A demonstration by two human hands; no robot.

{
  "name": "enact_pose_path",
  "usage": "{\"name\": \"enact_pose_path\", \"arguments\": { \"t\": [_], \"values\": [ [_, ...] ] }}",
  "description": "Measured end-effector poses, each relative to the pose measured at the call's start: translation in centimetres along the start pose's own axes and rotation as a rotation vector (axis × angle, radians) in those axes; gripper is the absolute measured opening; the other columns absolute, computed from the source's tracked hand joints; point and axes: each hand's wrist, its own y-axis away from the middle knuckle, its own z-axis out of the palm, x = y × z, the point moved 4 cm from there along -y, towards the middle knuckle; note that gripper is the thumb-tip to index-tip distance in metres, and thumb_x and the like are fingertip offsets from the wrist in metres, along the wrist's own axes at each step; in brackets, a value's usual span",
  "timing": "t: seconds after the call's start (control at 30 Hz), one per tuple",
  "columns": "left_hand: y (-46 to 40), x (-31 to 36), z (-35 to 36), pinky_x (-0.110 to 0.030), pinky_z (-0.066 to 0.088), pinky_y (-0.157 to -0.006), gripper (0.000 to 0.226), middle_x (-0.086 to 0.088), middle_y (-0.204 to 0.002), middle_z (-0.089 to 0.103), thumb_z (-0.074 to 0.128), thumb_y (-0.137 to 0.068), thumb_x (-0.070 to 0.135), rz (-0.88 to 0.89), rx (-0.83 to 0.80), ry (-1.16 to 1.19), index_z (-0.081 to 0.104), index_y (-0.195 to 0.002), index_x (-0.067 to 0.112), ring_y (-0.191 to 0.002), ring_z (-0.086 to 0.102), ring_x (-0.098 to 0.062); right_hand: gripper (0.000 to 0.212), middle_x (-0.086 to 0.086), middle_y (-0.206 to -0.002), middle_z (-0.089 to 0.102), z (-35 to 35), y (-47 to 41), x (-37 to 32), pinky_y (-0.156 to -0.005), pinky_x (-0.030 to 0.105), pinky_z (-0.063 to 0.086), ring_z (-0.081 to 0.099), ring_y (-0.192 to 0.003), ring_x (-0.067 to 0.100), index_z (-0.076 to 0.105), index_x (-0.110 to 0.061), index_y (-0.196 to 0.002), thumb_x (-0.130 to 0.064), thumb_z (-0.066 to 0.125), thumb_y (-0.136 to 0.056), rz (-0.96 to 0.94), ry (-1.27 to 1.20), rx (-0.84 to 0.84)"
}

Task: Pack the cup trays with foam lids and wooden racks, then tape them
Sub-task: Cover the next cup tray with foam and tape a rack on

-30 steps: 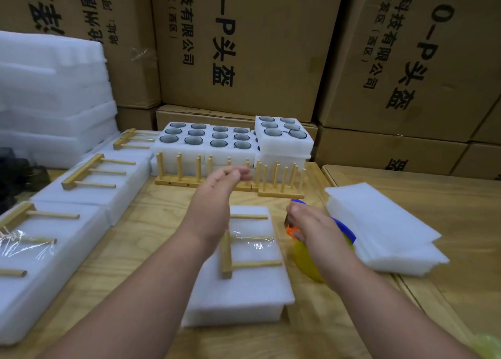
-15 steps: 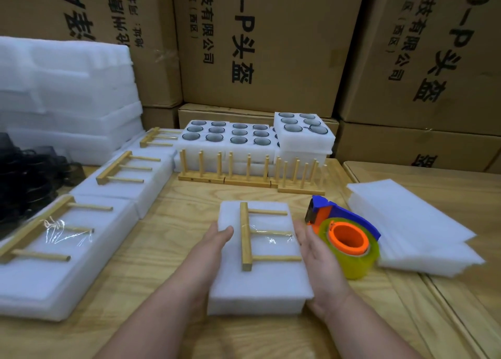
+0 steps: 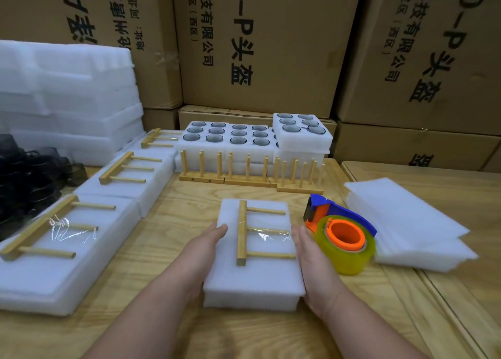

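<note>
Cardboard box (image 3: 254,41) marked "头盔"; "有限公司"

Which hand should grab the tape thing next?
Probably the right hand: the tape dispenser sits right beside it. The left hand is across the foam package, farther away.

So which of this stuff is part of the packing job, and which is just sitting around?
Job:
foam pack between both hands
wooden rack taped on it
tape dispenser
open cup trays
upright racks
foam lids

Sitting around:
cardboard boxes
dark items, far left
</note>
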Motion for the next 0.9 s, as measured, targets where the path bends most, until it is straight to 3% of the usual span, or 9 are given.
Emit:
{"name": "enact_pose_path", "arguments": {
  "t": [0.1, 0.2, 0.27, 0.4, 0.47, 0.6, 0.73, 0.8, 0.9],
  "values": [
    [1.0, 0.0, -0.9, -0.047, 0.044, -0.111, 0.058, -0.007, -0.140, 0.060, 0.056, -0.098, 0.049, -0.008, 0.154, -0.262, 0.053, -0.144, 0.014, -0.125, 0.059, -0.029, 0.058, 0.012, -0.115, 0.076, -0.2, 0.4, -0.2, -0.069, 0.032, 0.061, 0.075, -0.102, 0.026, 0.073, -0.014, -0.120, -0.049, 0.029, -0.108, -0.025, 0.011, 0.059],
    [2.9, -0.7, -0.6, -0.035, 0.052, -0.086, 0.047, 0.003, -0.116, 0.071, 0.057, -0.096, 0.054, -0.061, 0.113, -0.290, 0.066, -0.126, 0.018, -0.104, 0.068, -0.020, 0.060, 0.018, -0.115, 0.075, 0.1, 0.8, 0.7, -0.066, 0.032, 0.062, 0.074, -0.102, 0.030, 0.073, -0.007, -0.120, -0.046, 0.028, -0.108, -0.055, -0.027, 0.070],
    [4.2, -0.5, -0.6, -0.028, 0.048, -0.075, 0.046, 0.013, -0.103, 0.076, 0.062, -0.091, 0.059, -0.096, 0.023, -0.205, 0.070, -0.118, 0.023, -0.098, 0.067, -0.008, 0.062, 0.021, -0.116, 0.074, 0.7, 0.9, 1.2, -0.069, 0.035, 0.062, 0.073, -0.104, 0.033, 0.072, -0.006, -0.121, -0.047, 0.028, -0.107, -0.053, -0.062, 0.082],
    [4.9, 0.0, -1.5, -0.042, 0.046, -0.107, 0.063, 0.003, -0.122, 0.075, 0.071, -0.081, 0.063, -0.032, -0.175, 0.065, 0.069, -0.128, 0.022, -0.119, 0.067, -0.020, 0.069, 0.024, -0.122, 0.070, 1.7, 0.6, 1.2, -0.086, 0.045, 0.054, 0.070, -0.111, 0.039, 0.068, -0.003, -0.127, -0.053, 0.026, -0.106, -0.064, -0.227, 0.062],
    [5.7, 0.6, -1.3, -0.047, 0.052, -0.104, 0.062, -0.008, -0.133, 0.069, 0.064, -0.087, 0.055, 0.065, -0.244, 0.290, 0.060, -0.138, 0.020, -0.125, 0.065, -0.025, 0.069, 0.025, -0.121, 0.070, 2.3, 0.5, 1.4, -0.086, 0.047, 0.051, 0.071, -0.106, 0.040, 0.068, -0.005, -0.125, -0.058, 0.029, -0.104, -0.058, -0.314, 0.048],
    [6.4, 0.0, -0.9, -0.037, 0.062, -0.087, 0.078, -0.011, -0.127, 0.072, 0.071, -0.072, 0.048, 0.219, -0.023, 0.698, 0.055, -0.139, 0.011, -0.117, 0.069, -0.024, 0.062, 0.017, -0.102, 0.078, 4.0, -0.3, 2.2, -0.061, 0.037, 0.060, 0.078, -0.083, 0.030, 0.073, -0.010, -0.107, -0.054, 0.029, -0.106, -0.095, -0.349, 0.079],
    [5.8, -1.7, -0.5, -0.053, 0.062, -0.069, 0.069, -0.005, -0.108, 0.078, 0.085, -0.062, 0.040, 0.145, 0.147, 0.563, 0.056, -0.124, 0.035, -0.095, 0.076, -0.033, 0.064, 0.009, -0.106, 0.079, 5.8, -0.9, 3.6, -0.081, 0.038, 0.056, 0.076, -0.096, 0.022, 0.081, -0.022, -0.101, -0.055, 0.027, -0.107, -0.145, 0.057, 0.035],
    [5.1, -1.8, -1.7, -0.052, 0.061, -0.066, 0.059, -0.006, -0.105, 0.079, 0.082, -0.075, 0.037, 0.123, 0.230, 0.562, 0.056, -0.127, 0.033, -0.090, 0.077, -0.031, 0.056, -0.008, -0.106, 0.078, 4.7, -1.3, 2.7, -0.085, 0.026, 0.050, 0.072, -0.099, 0.006, 0.081, -0.038, -0.096, -0.051, 0.028, -0.108, -0.311, 0.454, 0.070],
    [4.3, -0.6, -4.1, -0.049, 0.061, -0.068, 0.056, -0.005, -0.111, 0.078, 0.074, -0.085, 0.039, 0.152, 0.282, 0.597, 0.054, -0.136, 0.030, -0.092, 0.077, -0.027, 0.053, -0.011, -0.124, 0.070, 2.6, -3.1, 0.7, -0.097, 0.026, 0.042, 0.059, -0.122, 0.008, 0.073, -0.030, -0.116, -0.058, 0.031, -0.100, -0.509, 1.246, 0.101]
  ]
}}
